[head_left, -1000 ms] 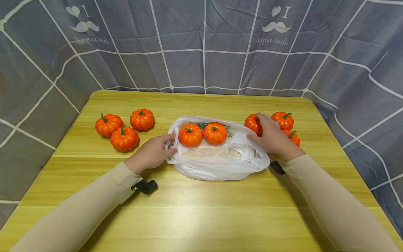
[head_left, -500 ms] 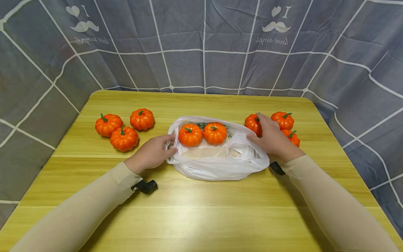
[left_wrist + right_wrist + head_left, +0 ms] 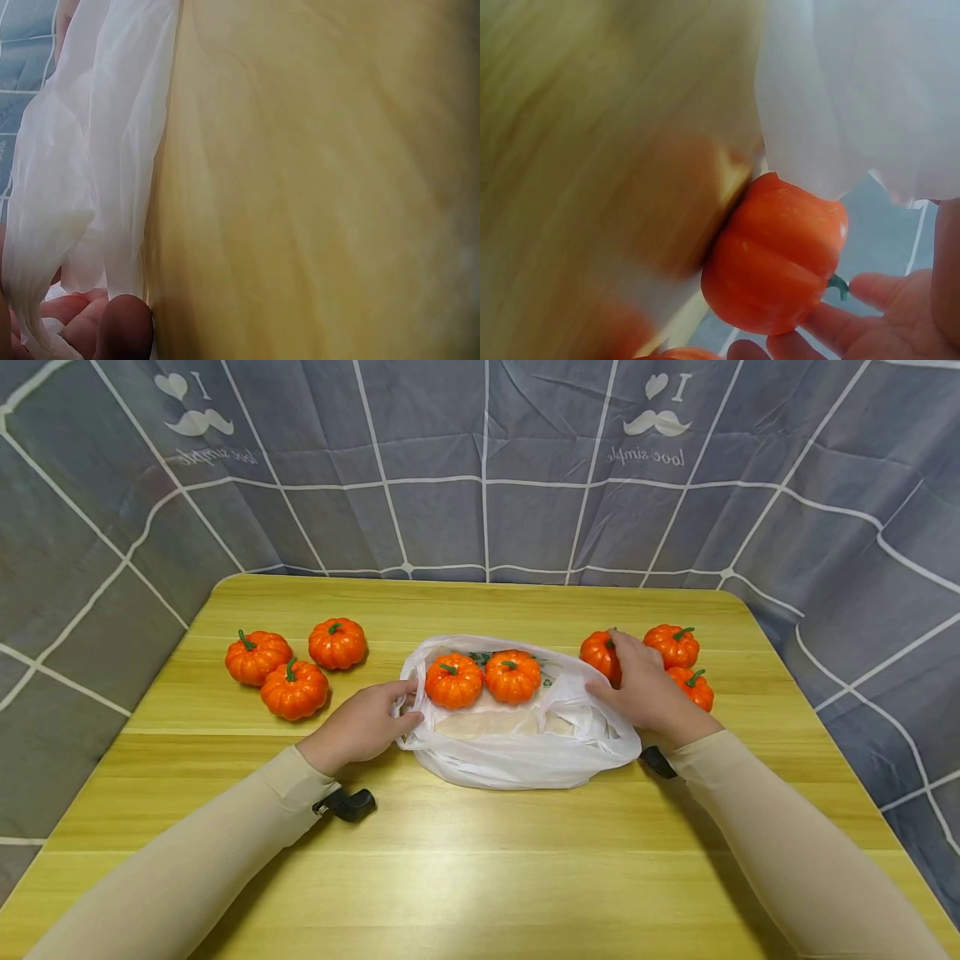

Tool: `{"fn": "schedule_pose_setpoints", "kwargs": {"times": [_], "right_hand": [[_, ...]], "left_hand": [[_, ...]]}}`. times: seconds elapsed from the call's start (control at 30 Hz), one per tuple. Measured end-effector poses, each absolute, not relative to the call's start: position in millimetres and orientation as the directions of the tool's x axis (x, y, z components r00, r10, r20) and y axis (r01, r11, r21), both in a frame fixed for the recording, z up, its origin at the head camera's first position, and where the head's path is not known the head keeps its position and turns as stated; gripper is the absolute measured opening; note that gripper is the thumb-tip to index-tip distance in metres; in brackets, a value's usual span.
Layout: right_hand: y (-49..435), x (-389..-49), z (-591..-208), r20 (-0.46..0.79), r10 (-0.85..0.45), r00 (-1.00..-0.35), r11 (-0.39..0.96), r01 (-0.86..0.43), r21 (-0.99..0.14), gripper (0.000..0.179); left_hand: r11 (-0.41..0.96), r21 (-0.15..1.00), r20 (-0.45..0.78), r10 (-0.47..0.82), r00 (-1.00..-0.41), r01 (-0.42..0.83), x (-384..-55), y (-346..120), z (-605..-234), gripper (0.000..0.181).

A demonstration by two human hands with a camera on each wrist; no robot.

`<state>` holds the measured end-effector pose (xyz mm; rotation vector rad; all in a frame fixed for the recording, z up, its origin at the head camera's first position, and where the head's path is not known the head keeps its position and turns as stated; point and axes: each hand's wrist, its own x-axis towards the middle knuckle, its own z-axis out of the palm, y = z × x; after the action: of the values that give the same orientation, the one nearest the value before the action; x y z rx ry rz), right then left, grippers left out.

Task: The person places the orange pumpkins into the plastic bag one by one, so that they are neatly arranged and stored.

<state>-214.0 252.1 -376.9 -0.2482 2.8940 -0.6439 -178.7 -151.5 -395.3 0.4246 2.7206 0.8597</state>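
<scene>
A white plastic bag [image 3: 517, 764] lies on the table with its mouth spread wide, and two small orange pumpkins with green stems, a left one [image 3: 453, 681] and a right one [image 3: 513, 677], sit in it. My left hand [image 3: 363, 722] grips the bag's left edge; in the left wrist view its curled fingers [image 3: 82, 319] have the film between them. At the bag's right side, my right hand [image 3: 645, 685] reaches over another pumpkin [image 3: 780, 255]. Its fingertips are right at that pumpkin's side and stem, while the thumb lies by the bag's edge, apart from the pumpkin.
Three more pumpkins, one at the back [image 3: 337, 643], one at the far left [image 3: 258, 657] and one in front [image 3: 296, 690], stand left of the bag. Two others, a rear one [image 3: 672, 647] and a partly hidden one [image 3: 693, 689], stand beyond my right hand. A grey curtain [image 3: 442, 518] surrounds the wooden table [image 3: 480, 877].
</scene>
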Motion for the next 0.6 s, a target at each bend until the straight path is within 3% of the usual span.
{"fn": "schedule_pose_setpoints", "kwargs": {"times": [0.6], "right_hand": [[252.4, -211.5, -379.6, -0.113, -0.208, -0.972, 0.901, -0.146, -0.408, 0.088]], "left_hand": [[0.795, 0.573, -0.162, 0.348, -0.923, 0.199, -178.0, -147.2, -393.5, 0.067]]}}
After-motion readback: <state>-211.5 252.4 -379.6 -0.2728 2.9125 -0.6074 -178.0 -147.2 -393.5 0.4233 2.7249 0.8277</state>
